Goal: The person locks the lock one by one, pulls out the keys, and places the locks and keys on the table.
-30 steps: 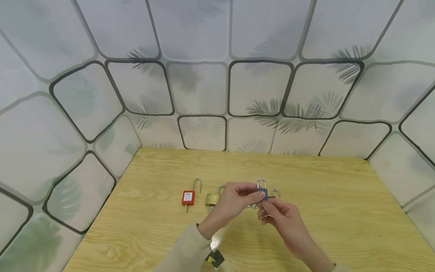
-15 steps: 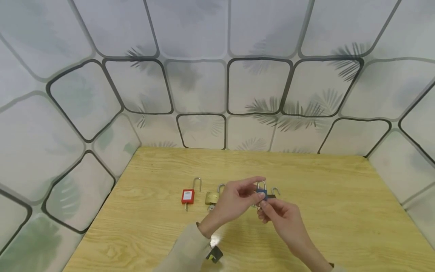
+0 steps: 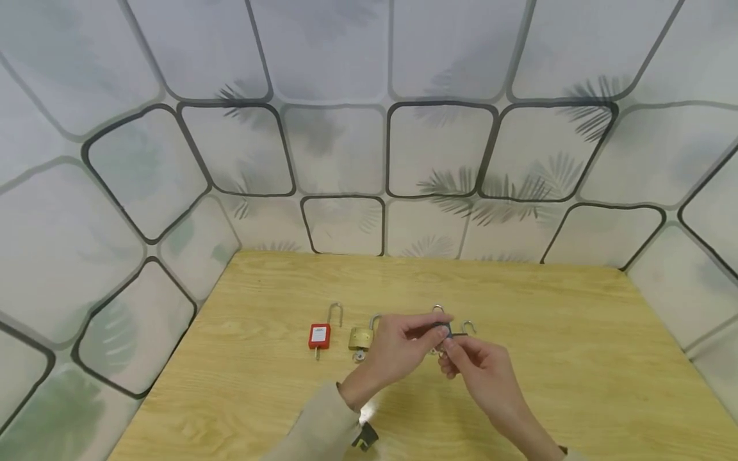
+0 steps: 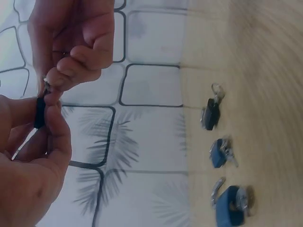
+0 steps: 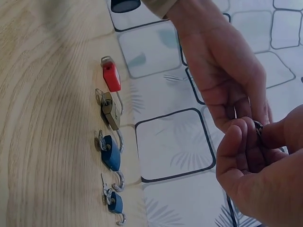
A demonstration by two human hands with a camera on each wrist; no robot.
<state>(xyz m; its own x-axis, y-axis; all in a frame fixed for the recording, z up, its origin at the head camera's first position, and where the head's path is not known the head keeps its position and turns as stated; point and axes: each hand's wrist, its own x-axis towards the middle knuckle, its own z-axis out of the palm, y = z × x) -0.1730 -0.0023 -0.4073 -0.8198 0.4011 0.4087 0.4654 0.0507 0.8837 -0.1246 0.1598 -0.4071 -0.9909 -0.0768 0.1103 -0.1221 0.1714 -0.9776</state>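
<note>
My left hand (image 3: pixel 398 346) holds a small blue padlock between thumb and fingers, mostly covered in the head view. In the left wrist view this padlock (image 4: pixel 40 112) looks dark and is seen edge-on. My right hand (image 3: pixel 490 371) pinches a small metal piece (image 4: pixel 46 84) at the padlock's lower end, apparently its key, largely hidden by the fingertips. Both hands meet above the table. A silver shackle (image 3: pixel 438 308) shows just beyond the left fingers; whether it belongs to the held padlock I cannot tell.
Open padlocks with keys lie in a row on the wooden table (image 3: pixel 259 384): red (image 3: pixel 319 336), brass (image 3: pixel 360 338), large blue (image 5: pixel 111 153), small blue (image 5: pixel 115 202) and black (image 4: pixel 211 114). A patterned wall (image 3: pixel 340 153) stands behind. A small black object (image 3: pixel 365 436) sits by the left sleeve.
The held padlock stood upright with its body showing; now its body is mostly hidden behind the left fingers. The left index finger rose, then came down over it. The right hand barely moved.
</note>
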